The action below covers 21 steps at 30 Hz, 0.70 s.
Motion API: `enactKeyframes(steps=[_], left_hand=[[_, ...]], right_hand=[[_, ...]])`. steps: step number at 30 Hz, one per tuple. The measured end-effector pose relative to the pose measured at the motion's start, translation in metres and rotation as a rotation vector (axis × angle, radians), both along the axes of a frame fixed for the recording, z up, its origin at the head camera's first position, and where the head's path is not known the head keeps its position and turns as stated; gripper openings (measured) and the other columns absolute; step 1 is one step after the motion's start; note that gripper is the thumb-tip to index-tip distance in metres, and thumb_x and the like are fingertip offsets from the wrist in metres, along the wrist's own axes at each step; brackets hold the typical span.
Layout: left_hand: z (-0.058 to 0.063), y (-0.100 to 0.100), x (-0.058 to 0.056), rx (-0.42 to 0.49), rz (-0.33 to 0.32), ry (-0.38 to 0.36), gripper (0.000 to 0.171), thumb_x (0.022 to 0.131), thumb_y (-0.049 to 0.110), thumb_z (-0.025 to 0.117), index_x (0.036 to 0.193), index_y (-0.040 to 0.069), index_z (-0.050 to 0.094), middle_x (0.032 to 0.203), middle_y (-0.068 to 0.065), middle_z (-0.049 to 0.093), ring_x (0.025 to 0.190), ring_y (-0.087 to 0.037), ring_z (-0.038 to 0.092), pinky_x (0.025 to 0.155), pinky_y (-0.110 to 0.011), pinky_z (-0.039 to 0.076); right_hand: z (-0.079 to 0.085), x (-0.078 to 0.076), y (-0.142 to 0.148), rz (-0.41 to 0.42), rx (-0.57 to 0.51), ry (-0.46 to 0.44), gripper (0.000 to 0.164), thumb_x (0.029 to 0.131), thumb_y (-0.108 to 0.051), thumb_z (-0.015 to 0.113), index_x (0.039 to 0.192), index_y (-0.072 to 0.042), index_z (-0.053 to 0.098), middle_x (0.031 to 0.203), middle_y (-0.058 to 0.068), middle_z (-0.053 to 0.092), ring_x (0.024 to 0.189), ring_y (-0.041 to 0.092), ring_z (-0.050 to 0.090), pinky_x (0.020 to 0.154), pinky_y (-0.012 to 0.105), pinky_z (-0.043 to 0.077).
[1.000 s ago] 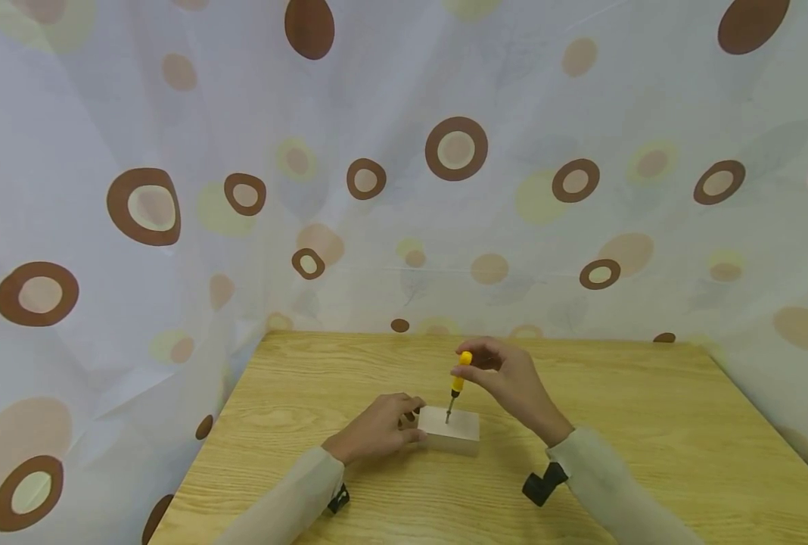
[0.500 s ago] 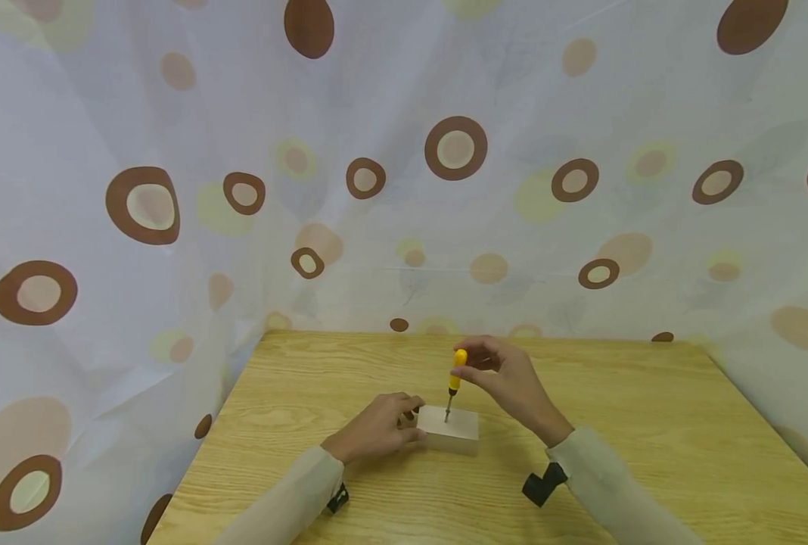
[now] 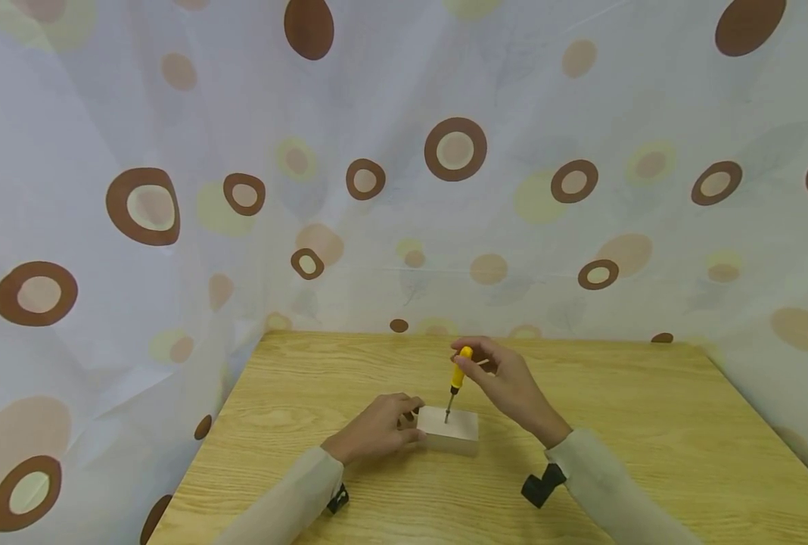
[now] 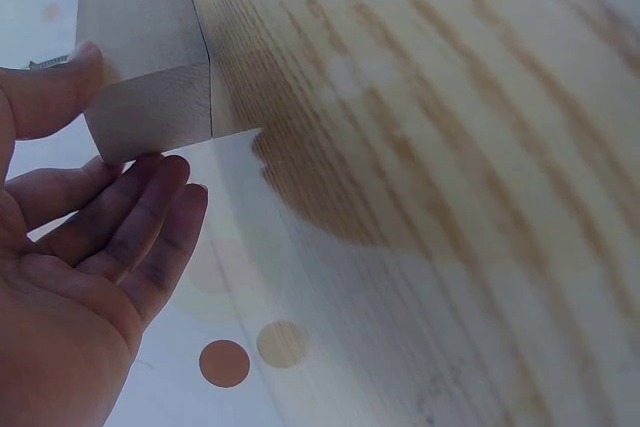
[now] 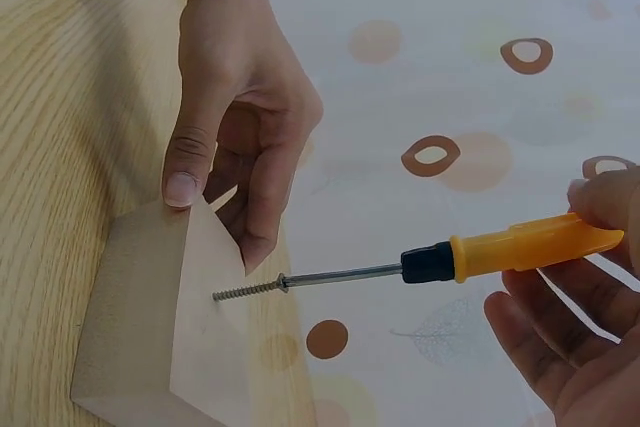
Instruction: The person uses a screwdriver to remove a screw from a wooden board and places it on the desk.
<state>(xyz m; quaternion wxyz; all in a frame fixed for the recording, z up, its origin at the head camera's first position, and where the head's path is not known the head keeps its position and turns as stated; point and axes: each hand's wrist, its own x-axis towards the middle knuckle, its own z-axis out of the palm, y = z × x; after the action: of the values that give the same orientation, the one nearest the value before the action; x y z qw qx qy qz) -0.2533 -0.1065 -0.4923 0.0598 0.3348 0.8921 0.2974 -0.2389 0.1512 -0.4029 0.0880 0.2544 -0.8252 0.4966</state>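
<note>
A pale rectangular wooden block (image 3: pixel 464 425) lies on the table in front of me. My left hand (image 3: pixel 377 428) holds its left end, the thumb on the near side and fingers at the far side. A threaded screw (image 5: pixel 250 291) stands in the block's top face, with much of its thread exposed in the right wrist view. The tip of a yellow-handled screwdriver (image 5: pixel 530 247) meets the screw head. Thumb and fingers of my right hand (image 3: pixel 513 390) pinch the handle near its top end, and the shaft leans slightly right. In the left wrist view, the block (image 4: pixel 145 22) hides most of the screw.
The wood-grain table (image 3: pixel 649 424) extends on both sides of the block. A white sheet with brown and beige dots (image 3: pixel 513 98) hangs behind and at the sides. Black wrist mounts (image 3: pixel 543 484) sit beneath the sleeves.
The screwdriver handle tips a little left, then back right. My right thumb and fingers shift on the handle, the thumb now higher. The left hand and block stay put.
</note>
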Motion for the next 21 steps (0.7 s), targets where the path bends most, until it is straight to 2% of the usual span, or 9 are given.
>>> enactKeyframes(steps=[4,9,13,16,21], left_hand=[[0.0004,0.0003,0.0005,0.009,-0.001,0.0,0.052,0.098,0.031,0.073,0.14,0.002,0.061,0.126,-0.004,0.068,0.105,-0.013,0.068,0.087,-0.026,0.055],[-0.0009,0.0005,0.0005,0.01,-0.002,-0.005,0.054,0.099,0.031,0.072,0.142,0.001,0.06,0.129,-0.005,0.067,0.105,-0.012,0.067,0.087,-0.025,0.055],[-0.0013,0.0005,0.0003,0.009,0.002,-0.007,0.054,0.099,0.032,0.072,0.142,0.002,0.06,0.128,-0.004,0.067,0.105,-0.011,0.067,0.087,-0.025,0.055],[-0.002,0.0002,-0.0004,0.008,0.004,-0.012,0.054,0.098,0.032,0.072,0.142,0.002,0.06,0.127,-0.003,0.067,0.105,-0.01,0.067,0.087,-0.025,0.055],[-0.0022,0.0006,-0.001,0.007,0.008,-0.02,0.054,0.098,0.033,0.072,0.142,0.003,0.06,0.127,-0.002,0.067,0.105,-0.01,0.066,0.087,-0.025,0.055]], right_hand=[[-0.0009,-0.0001,0.0001,-0.006,-0.009,-0.006,0.031,0.099,-0.029,0.071,0.129,-0.018,0.069,0.113,0.001,0.071,0.093,0.017,0.07,0.081,0.03,0.058],[-0.0031,-0.0014,0.0016,-0.015,0.01,0.037,0.042,0.098,-0.026,0.073,0.138,-0.018,0.067,0.114,-0.001,0.068,0.09,0.017,0.07,0.079,0.029,0.059],[-0.0011,-0.0014,0.0023,-0.026,-0.008,0.05,0.05,0.093,-0.022,0.078,0.141,-0.018,0.063,0.104,-0.001,0.07,0.085,0.015,0.07,0.077,0.029,0.059],[0.0003,-0.0007,0.0031,-0.018,-0.061,0.017,0.045,0.092,-0.019,0.079,0.133,-0.015,0.063,0.104,0.0,0.075,0.089,0.015,0.072,0.08,0.029,0.058],[-0.0012,-0.0016,0.0055,0.017,-0.108,-0.019,0.032,0.095,-0.017,0.075,0.122,-0.006,0.061,0.116,0.002,0.075,0.102,0.016,0.072,0.088,0.028,0.057]])
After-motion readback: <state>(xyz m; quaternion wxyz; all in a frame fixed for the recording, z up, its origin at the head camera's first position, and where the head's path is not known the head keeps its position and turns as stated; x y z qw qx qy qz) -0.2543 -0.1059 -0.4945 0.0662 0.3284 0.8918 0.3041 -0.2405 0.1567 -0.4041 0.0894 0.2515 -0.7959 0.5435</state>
